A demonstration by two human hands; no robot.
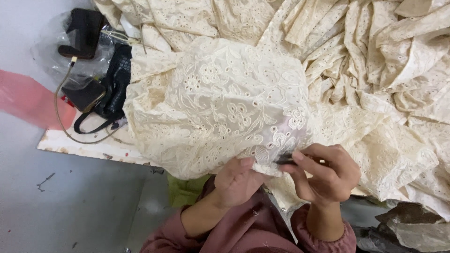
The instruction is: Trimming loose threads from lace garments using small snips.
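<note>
Big heap of cream eyelet-embroidered cotton fabric (356, 56) covers the whole upper and right side of the view, bunched in loose folds on a white worn-edged board (79, 143). Grey floor (70, 206) lower left.

One piece of the same cream lace cloth, floral cutwork pattern (225, 103), is pulled up into a rounded mound at centre, lower edge hanging down to both hands.

Left hand (236, 180): fingers curled shut, gripping the lower edge of the lace piece from underneath, thumb up against the cloth. Wrist bent back, forearm coming up from bottom centre in a dusty-pink sleeve (243, 229).

Right hand (323, 175): fingers bent inward, thumb and index tips pinching a small dark tool (285, 160) right at the fabric hem. Tool mostly hidden, can't tell what kind. The hand sits just beside the left one, almost touching, palm toward the wearer, wrist pointing down.

Off to the upper left, well apart from the hands: black quilted handbag (112, 82) with strap, clear crumpled plastic bag (61, 51) holding a dark boxy item, thin beige cable (58, 110) looping over the board edge. Pink patch (28, 100) on the floor at far left. Green cloth scrap (187, 189) below the lace, next to the left wrist.
</note>
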